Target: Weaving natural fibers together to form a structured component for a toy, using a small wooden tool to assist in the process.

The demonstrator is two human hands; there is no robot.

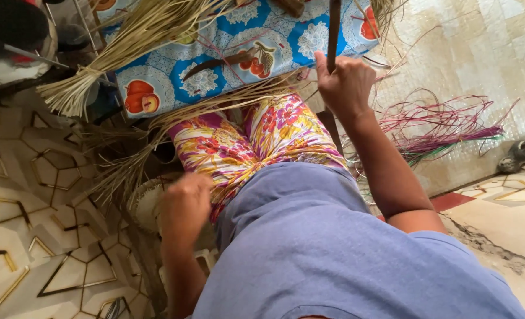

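Note:
My right hand (346, 82) is closed around a dark wooden stick (333, 32) that stands upright in front of my knees. My left hand (184, 207) is curled shut beside my left thigh, blurred, just over a pale woven round piece (146, 204); whether it holds anything cannot be made out. Long dried straw strips (215, 106) run across my lap, over the flowered skirt (244, 145). A larger tied bundle of straw (114, 50) lies on the blue fruit-patterned cloth (215, 65) ahead.
Purple and green dyed strips (445, 127) lie spread on a pale woven mat (481, 53) to the right. A patterned tiled floor (32, 224) is to the left. A dark curved tool (215, 62) rests on the cloth. Metal-framed clutter (14, 41) sits top left.

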